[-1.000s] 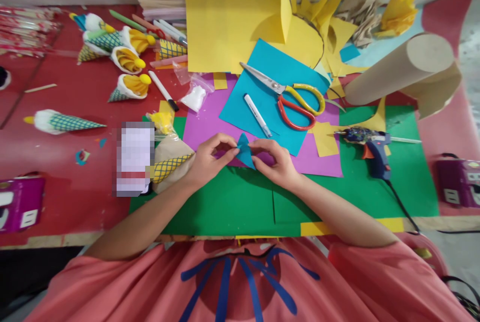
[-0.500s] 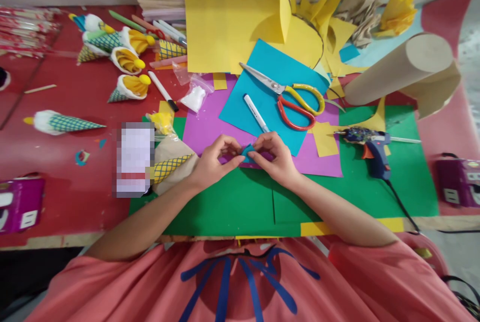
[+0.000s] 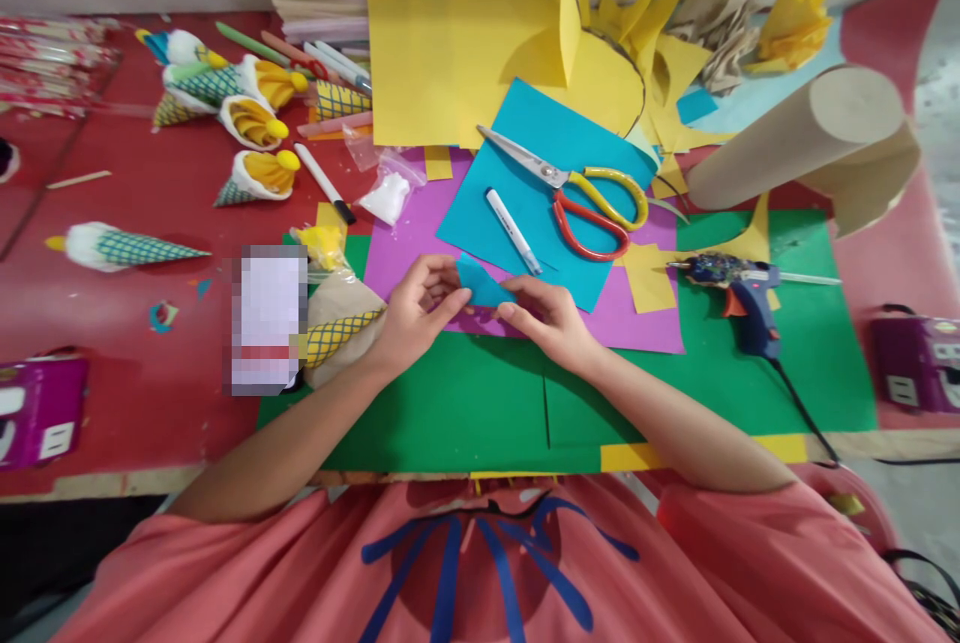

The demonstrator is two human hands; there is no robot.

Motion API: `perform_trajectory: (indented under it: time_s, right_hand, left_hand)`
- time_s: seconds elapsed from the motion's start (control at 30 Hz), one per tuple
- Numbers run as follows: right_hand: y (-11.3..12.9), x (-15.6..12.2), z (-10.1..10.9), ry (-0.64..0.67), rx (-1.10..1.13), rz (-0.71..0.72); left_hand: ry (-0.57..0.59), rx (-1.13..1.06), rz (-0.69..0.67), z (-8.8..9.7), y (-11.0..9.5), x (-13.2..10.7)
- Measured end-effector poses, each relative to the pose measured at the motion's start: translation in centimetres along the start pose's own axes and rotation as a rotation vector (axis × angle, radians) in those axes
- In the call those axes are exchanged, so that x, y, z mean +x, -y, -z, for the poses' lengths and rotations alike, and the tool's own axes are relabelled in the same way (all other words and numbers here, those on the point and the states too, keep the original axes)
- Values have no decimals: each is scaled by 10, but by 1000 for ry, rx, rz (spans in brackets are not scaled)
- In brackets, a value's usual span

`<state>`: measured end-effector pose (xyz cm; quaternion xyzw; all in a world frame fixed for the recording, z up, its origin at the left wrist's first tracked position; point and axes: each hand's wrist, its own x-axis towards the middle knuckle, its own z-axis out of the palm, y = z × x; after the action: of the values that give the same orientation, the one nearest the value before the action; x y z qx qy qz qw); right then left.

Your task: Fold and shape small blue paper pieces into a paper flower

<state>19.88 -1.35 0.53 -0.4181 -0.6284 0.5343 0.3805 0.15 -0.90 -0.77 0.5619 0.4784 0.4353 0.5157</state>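
Note:
Between my hands is a small piece of blue paper (image 3: 482, 283), its broad face turned up. My left hand (image 3: 421, 308) pinches its left edge between thumb and curled fingers. At the lower right corner, my right hand (image 3: 551, 321) grips it with thumb and forefinger. Both hands are over a purple sheet (image 3: 630, 325) that lies on a green sheet (image 3: 465, 413). Just beyond them a white marker (image 3: 513, 231) rests on a larger blue sheet (image 3: 487, 173), beside scissors (image 3: 564, 178) with one yellow and one red handle.
A glue gun (image 3: 739, 293) with a cord lies to the right, near a cardboard tube (image 3: 795, 143). Yellow card (image 3: 457, 63) covers the back. On the left are paper cones (image 3: 142, 248), a capped marker (image 3: 325, 183), a small plastic bag (image 3: 390, 191) and a blurred-out rectangular object (image 3: 270, 318).
The blue paper, earlier folded or curled small between my fingertips, now shows a wider flat face. My hands have moved slightly apart, the left one a little to the left.

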Motion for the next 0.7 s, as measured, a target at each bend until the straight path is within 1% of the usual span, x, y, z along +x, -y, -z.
perform_trajectory:
  time_s: [0.1, 0.3, 0.5, 0.6, 0.7]
  right_hand:
    - [0, 1, -1, 15, -43, 10]
    - [-2, 1, -4, -15, -82, 46]
    - [-2, 1, -4, -18, -128, 71]
    - [-1, 1, -4, -15, -172, 87]
    - [-2, 1, -4, -16, -201, 105]
  left_hand:
    - [-3, 75, -26, 0, 2, -2]
    - [62, 327, -96, -1, -3, -6]
    - [122, 532, -243, -2, -11, -6]
    - [180, 588, -298, -3, -12, -6]
    - [237, 593, -371, -3, -10, -8]
